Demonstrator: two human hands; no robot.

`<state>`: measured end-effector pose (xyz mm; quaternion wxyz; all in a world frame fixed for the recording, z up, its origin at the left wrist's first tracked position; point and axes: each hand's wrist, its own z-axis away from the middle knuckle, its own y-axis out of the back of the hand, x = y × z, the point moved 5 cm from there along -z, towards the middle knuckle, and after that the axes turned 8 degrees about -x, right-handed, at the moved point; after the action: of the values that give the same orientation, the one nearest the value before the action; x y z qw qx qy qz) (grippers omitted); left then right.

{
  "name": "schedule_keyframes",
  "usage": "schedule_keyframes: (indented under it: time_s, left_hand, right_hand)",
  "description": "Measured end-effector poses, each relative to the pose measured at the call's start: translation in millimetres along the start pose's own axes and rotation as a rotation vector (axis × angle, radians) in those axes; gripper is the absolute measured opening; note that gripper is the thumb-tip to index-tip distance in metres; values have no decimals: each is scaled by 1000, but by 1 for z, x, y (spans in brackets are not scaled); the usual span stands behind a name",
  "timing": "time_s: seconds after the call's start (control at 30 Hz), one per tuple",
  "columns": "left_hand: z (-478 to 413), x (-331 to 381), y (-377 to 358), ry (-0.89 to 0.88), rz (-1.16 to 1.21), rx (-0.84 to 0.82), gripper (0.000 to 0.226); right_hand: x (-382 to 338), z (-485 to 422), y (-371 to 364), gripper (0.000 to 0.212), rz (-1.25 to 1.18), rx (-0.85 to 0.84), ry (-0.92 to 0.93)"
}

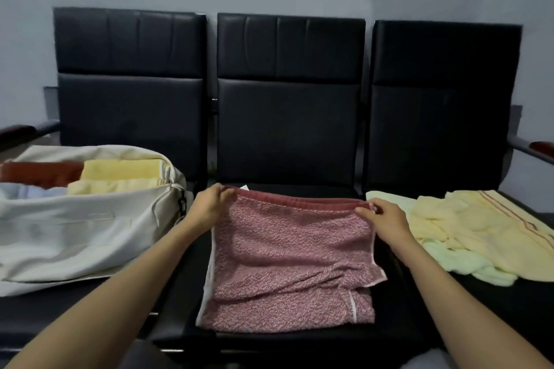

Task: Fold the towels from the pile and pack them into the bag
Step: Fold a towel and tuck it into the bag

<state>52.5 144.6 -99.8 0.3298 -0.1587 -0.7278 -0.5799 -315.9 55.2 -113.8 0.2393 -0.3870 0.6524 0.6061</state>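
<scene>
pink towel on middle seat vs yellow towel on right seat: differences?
The pink towel is speckled red-pink; the yellow towel is plain pale yellow with thin reddish stripes.
The pink towel lies spread, partly folded; the yellow towel lies crumpled on a pale green towel.
The left hand and right hand pinch the pink towel's far edge; nothing holds the yellow towel.
Both lie outside the bag.

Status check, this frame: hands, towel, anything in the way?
Left hand and right hand each pinch a far corner of the pink towel on the middle seat. Bag open, folded towels inside. Pile waits at right. No obstruction seen.
</scene>
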Motion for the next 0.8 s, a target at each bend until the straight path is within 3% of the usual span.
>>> schedule_keyframes:
  time_s: [0.13, 0.23, 0.37, 0.43, 0.53, 0.57, 0.7, 0.8]
  left_hand:
    - [16, 47, 61, -97, -71, 34, 19]
    - [34, 92, 118, -188, 20, 265, 18]
    - [67, 142, 172, -408, 261, 605, 16]
    - [74, 151, 176, -393, 283, 565, 14]
    - [68, 134, 150, -105, 64, 24, 9]
    - [68, 126, 150, -58, 39, -12, 9]
    - [70, 123, 182, -160, 458, 360, 20]
    - [76, 138, 193, -253, 526, 433, 15]
  right_hand:
    - [-62, 10, 55, 20, 97, 51, 109]
    - [-121, 19, 102, 18, 5, 166, 187]
    - [-182, 45, 144, 5, -300, 381, 395]
    - [-193, 55, 143, 6, -222, 397, 418]
    - [-183, 50, 115, 9, -167, -3, 206]
    - [-181, 51, 112, 11, -190, -50, 178]
    - [-199, 57, 131, 9, -422, 173, 301]
    - [-216, 59, 134, 10, -407, 207, 320]
